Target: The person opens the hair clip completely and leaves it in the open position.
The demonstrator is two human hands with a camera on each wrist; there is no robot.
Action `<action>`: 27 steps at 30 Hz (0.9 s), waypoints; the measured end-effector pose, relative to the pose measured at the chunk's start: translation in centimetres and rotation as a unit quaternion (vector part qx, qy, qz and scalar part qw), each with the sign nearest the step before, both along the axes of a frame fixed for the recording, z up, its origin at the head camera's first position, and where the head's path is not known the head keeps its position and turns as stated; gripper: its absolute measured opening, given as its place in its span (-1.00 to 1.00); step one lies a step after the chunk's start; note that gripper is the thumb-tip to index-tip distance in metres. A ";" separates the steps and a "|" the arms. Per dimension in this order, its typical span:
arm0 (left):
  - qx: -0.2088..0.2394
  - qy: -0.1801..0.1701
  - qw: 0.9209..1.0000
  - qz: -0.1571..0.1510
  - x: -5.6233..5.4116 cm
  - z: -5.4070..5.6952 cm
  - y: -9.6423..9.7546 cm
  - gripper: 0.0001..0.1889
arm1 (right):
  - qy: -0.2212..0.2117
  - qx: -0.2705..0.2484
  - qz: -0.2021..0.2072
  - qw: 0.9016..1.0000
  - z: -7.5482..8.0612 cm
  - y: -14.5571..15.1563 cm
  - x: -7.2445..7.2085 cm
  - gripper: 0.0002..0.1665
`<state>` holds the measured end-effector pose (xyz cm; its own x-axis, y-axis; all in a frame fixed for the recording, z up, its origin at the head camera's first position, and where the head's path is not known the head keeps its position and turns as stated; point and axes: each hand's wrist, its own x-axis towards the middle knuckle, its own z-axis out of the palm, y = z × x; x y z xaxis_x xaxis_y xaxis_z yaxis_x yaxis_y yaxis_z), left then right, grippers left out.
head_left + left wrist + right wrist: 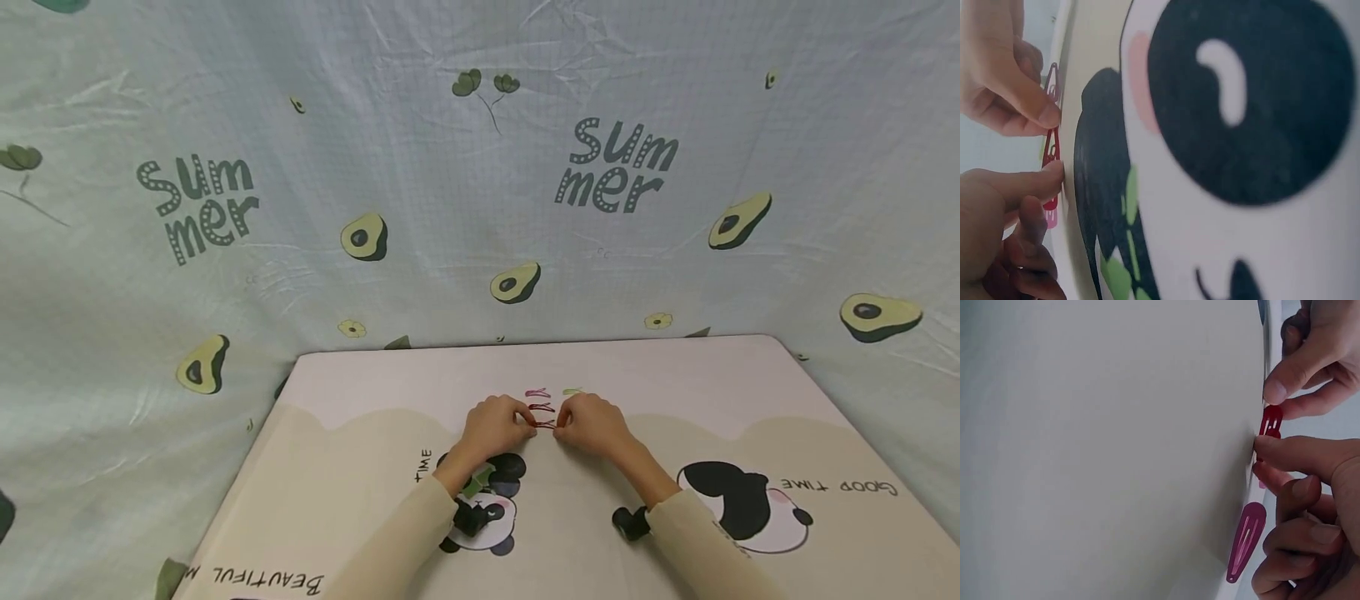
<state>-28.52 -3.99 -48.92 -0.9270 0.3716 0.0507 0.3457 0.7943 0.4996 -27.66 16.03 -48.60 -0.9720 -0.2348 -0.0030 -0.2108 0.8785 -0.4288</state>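
Observation:
Both hands meet over a red snap hair clip (545,425) at the far middle of the table. My left hand (495,422) pinches its left end between thumb and finger. At the opposite end, my right hand (592,423) pinches it the same way. In the right wrist view the red clip's rounded end shows between the fingertips. Just beyond lie another red hair clip (542,407) and a pink hair clip (537,392). A light green hair clip (572,391) peeks out behind the right hand. A purple hair clip (1247,542) appears below the right fingers.
The table (360,475) has a cloth printed with pandas and lettering. Behind it hangs a pale curtain (435,167) with avocado prints, close to the table's far edge. Dark wrist straps (630,523) sit at both cuffs.

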 end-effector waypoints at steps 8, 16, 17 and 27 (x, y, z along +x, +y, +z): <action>0.021 -0.027 0.999 0.010 -0.1 -0.1 -0.2 -0.89 | -0.031 -0.010 -0.024 0.999 -0.2 0.1 -0.1 -0.86; 0.030 -0.052 0.998 0.026 -0.2 -0.4 0.1 -0.87 | -0.036 -0.005 -0.034 0.999 -0.1 0.2 -0.2 -0.86; 0.030 -0.054 0.998 0.027 -0.2 -0.3 0.1 -0.87 | -0.038 -0.008 -0.034 0.999 -0.1 0.3 -0.2 -0.86; -0.001 -0.017 1.000 0.013 0.2 0.0 -1.4 -0.75 | -0.005 -0.011 0.001 1.000 0.6 1.0 0.4 -0.81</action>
<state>-28.32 -5.35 -48.87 -0.9373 0.3480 0.0174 0.3079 0.8039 0.5089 -27.29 17.04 -47.96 -0.9717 -0.2360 -0.0082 -0.2070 0.8684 -0.4507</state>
